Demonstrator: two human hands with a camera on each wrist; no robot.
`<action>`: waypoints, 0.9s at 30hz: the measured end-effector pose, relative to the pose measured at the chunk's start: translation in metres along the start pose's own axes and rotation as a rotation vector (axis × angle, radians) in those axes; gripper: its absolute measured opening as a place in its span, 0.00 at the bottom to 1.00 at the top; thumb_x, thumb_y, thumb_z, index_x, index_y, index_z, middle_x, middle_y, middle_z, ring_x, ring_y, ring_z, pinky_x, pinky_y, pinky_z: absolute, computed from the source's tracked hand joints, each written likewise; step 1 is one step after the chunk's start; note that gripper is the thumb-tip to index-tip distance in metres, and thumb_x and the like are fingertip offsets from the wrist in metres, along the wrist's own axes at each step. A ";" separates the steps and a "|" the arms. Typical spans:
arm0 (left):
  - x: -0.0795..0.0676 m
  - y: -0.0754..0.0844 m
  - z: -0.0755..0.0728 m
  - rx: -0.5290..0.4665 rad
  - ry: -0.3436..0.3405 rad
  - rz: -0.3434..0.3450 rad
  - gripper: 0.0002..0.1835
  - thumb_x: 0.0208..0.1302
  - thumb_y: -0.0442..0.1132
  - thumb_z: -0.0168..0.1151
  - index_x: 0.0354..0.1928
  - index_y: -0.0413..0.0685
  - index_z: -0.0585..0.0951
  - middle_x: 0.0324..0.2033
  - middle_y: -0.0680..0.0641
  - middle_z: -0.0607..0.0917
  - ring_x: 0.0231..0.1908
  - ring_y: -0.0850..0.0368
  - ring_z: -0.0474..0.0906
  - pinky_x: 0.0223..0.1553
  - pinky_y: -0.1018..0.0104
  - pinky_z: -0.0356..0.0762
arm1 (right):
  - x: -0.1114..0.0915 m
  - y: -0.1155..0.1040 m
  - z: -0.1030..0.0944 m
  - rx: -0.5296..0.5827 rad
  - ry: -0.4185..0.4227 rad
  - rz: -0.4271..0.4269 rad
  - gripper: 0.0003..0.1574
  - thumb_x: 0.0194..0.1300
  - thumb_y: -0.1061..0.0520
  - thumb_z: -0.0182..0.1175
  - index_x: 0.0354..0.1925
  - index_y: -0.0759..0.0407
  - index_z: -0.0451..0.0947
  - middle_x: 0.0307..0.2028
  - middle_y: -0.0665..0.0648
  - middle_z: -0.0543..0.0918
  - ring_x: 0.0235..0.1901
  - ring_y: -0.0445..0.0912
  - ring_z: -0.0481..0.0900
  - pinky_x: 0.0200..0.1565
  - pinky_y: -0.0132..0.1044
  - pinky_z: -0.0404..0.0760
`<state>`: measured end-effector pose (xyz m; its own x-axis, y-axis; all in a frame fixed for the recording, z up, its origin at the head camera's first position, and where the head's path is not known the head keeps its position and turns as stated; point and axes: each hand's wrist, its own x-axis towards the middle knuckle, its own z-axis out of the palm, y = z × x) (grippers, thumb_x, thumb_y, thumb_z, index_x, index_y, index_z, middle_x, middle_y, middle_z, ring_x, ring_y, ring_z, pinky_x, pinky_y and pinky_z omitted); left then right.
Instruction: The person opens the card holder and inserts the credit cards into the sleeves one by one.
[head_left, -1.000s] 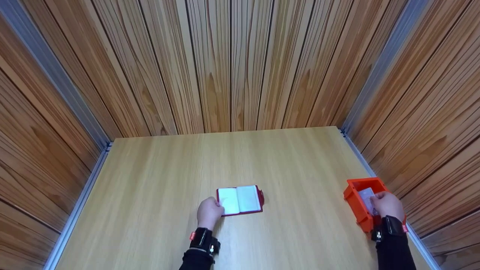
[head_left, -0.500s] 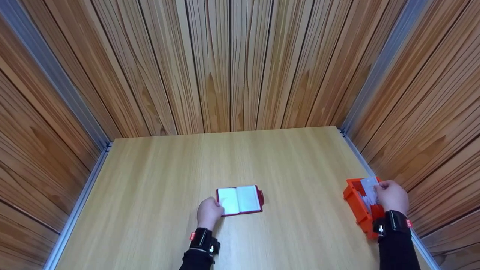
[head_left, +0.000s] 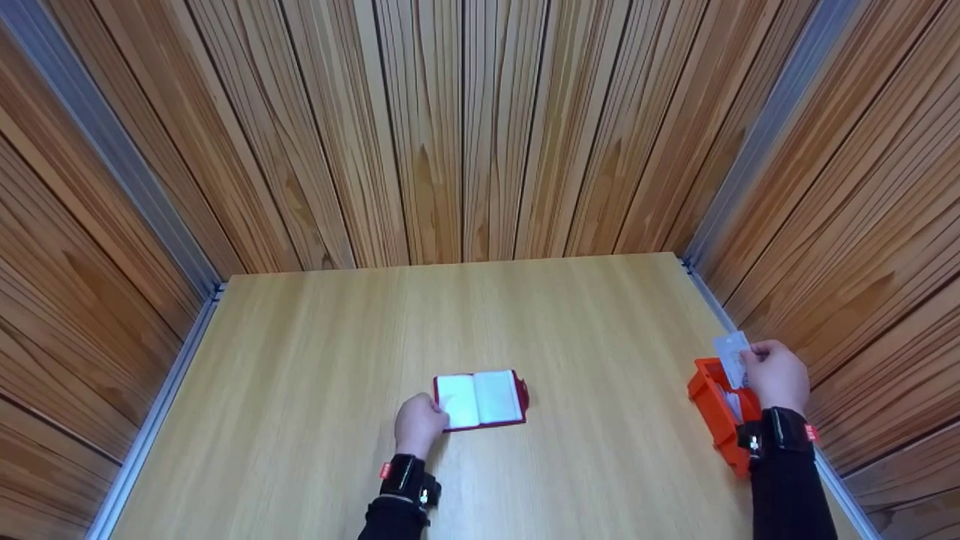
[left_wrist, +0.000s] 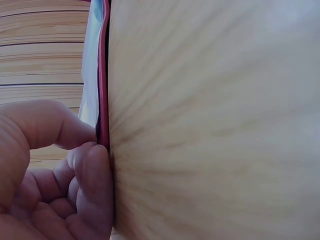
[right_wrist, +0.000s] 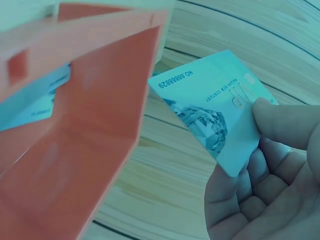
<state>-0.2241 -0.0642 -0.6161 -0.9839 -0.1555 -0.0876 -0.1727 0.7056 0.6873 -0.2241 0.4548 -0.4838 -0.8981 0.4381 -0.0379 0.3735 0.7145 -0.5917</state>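
On the table lies a small red card holder [head_left: 499, 397], spread open with pale leaves and a rounded flap at its right side. My left hand [head_left: 418, 426] pinches its lower left corner; in the left wrist view, thumb and curled fingers meet at the red cover [left_wrist: 104, 75]. At the far right, my right hand [head_left: 778, 375] pinches a VIP card [right_wrist: 200, 100] by one edge, with the card tilted above the orange box [head_left: 712, 416]. The right wrist view shows the card's picture of a cut gem, beside the box wall. More cards [right_wrist: 35, 107] lie inside the box.
The wooden tabletop [head_left: 337, 337] stretches between the hands. Wood-panelled walls [head_left: 487, 150] enclose it at the back and both sides, and a metal rail [head_left: 709, 296] runs along the right edge, close to the box.
My right hand has lifted the card up from inside the orange box to above its far end. The left hand and the card holder have stayed in place.
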 end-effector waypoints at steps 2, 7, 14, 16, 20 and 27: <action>0.000 0.000 0.000 -0.008 -0.001 -0.001 0.10 0.49 0.30 0.62 0.19 0.48 0.72 0.17 0.52 0.72 0.20 0.54 0.68 0.24 0.62 0.65 | 0.000 -0.005 0.002 0.006 -0.007 -0.006 0.24 0.75 0.51 0.50 0.56 0.70 0.72 0.46 0.69 0.76 0.45 0.61 0.70 0.45 0.52 0.66; 0.000 0.000 0.001 -0.015 0.000 -0.006 0.10 0.49 0.30 0.62 0.19 0.48 0.72 0.17 0.52 0.72 0.20 0.54 0.68 0.24 0.62 0.65 | 0.001 -0.018 0.007 0.024 -0.019 -0.042 0.25 0.75 0.51 0.50 0.58 0.70 0.71 0.47 0.69 0.75 0.44 0.61 0.70 0.45 0.51 0.67; 0.001 0.000 0.001 -0.029 -0.018 -0.032 0.10 0.51 0.30 0.63 0.20 0.47 0.72 0.18 0.51 0.73 0.21 0.54 0.69 0.24 0.62 0.66 | 0.000 -0.037 0.023 0.041 0.011 -0.133 0.23 0.73 0.54 0.52 0.56 0.71 0.72 0.45 0.70 0.78 0.43 0.60 0.73 0.43 0.48 0.68; 0.001 0.000 0.000 -0.017 -0.017 -0.027 0.10 0.50 0.30 0.63 0.19 0.48 0.72 0.18 0.52 0.73 0.21 0.54 0.69 0.25 0.62 0.66 | -0.001 -0.042 0.030 0.056 0.048 -0.166 0.20 0.72 0.55 0.55 0.53 0.71 0.74 0.43 0.71 0.79 0.40 0.60 0.75 0.41 0.46 0.70; 0.001 0.000 0.000 0.007 0.002 0.003 0.10 0.49 0.31 0.63 0.18 0.48 0.73 0.17 0.53 0.73 0.21 0.54 0.69 0.26 0.61 0.66 | -0.001 -0.052 0.042 0.080 0.066 -0.201 0.17 0.70 0.57 0.56 0.48 0.72 0.75 0.40 0.71 0.80 0.37 0.59 0.78 0.36 0.41 0.72; 0.001 0.000 0.001 -0.007 0.001 -0.013 0.10 0.49 0.30 0.63 0.19 0.48 0.73 0.18 0.52 0.74 0.22 0.54 0.70 0.27 0.61 0.67 | -0.002 -0.070 0.063 0.111 0.011 -0.216 0.17 0.70 0.58 0.56 0.50 0.71 0.75 0.41 0.69 0.79 0.38 0.58 0.77 0.38 0.42 0.73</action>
<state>-0.2249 -0.0640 -0.6168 -0.9815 -0.1654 -0.0963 -0.1856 0.6987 0.6909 -0.2627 0.3694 -0.4927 -0.9515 0.2880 0.1078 0.1444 0.7279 -0.6703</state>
